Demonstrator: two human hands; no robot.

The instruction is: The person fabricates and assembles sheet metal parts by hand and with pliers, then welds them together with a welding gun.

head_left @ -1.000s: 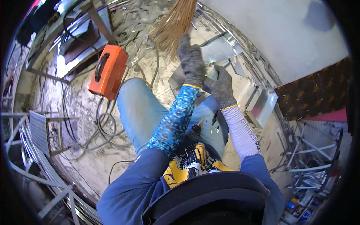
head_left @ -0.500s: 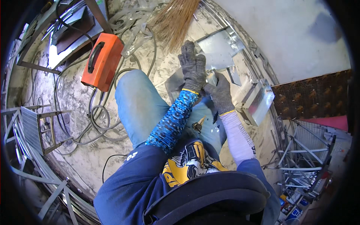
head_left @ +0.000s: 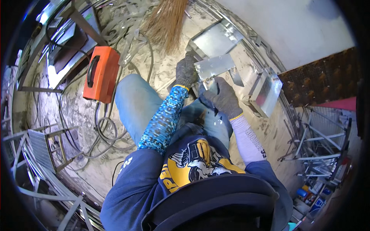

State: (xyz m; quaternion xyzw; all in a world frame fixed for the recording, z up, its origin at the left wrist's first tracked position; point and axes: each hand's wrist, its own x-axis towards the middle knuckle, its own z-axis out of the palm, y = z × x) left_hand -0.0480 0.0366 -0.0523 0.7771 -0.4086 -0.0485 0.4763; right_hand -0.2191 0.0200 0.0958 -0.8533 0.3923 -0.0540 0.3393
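My left hand (head_left: 186, 72), in a dark grey knit glove, is closed at the left edge of a flat grey sheet metal piece (head_left: 216, 66). Its fingertips are partly hidden by the metal. Just below that piece, my right hand (head_left: 225, 99), gloved alike, is closed with thumb and fingers bent toward a small pale, shiny part (head_left: 209, 84). What the right hand grips is mostly covered by the glove. Both hands are in front of my bent knees, close to the floor.
A shallow metal tray (head_left: 217, 38) and a box-shaped metal piece (head_left: 264, 94) lie beyond and to the right. A straw broom (head_left: 167, 25) is at the top. An orange machine with a black handle (head_left: 101, 73) stands left among cables (head_left: 110, 125). Metal frames (head_left: 323, 140) stand right.
My left hand has gone from lying stretched out to closing at the sheet metal's left edge. The sheet metal has shifted and shows more fully. The view has moved slightly.
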